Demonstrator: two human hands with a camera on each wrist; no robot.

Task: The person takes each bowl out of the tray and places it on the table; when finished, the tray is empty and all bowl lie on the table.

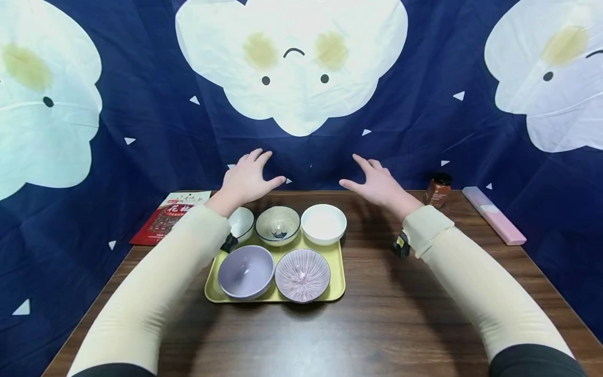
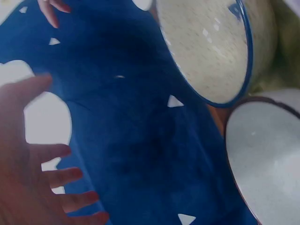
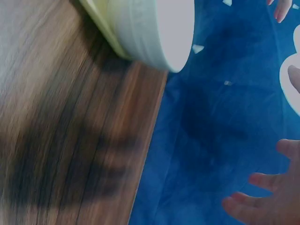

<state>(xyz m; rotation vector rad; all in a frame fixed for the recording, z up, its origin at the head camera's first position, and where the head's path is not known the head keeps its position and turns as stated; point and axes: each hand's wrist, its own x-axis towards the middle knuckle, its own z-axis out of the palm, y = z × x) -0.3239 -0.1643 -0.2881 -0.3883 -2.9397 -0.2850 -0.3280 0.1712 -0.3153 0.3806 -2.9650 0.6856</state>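
Observation:
Both hands are raised over the far side of the table and hold nothing. My left hand (image 1: 246, 178) has its fingers spread, above the back left of a yellow tray (image 1: 338, 285). My right hand (image 1: 377, 183) is spread likewise, to the right of the tray. On the tray stand a white bowl with a dark rim (image 1: 241, 224), partly hidden by the left wrist, a speckled beige bowl with a blue rim (image 1: 278, 225), a plain white bowl (image 1: 324, 224), a lilac bowl (image 1: 246, 272) and a purple-striped bowl (image 1: 303, 275).
A red food packet (image 1: 162, 222) lies at the table's back left. Back right stand a jar with a black lid (image 1: 438, 190) and a long pink-and-white case (image 1: 494, 217). A dark blue cloth (image 1: 311, 162) with clouds hangs behind the wooden table (image 1: 377, 324).

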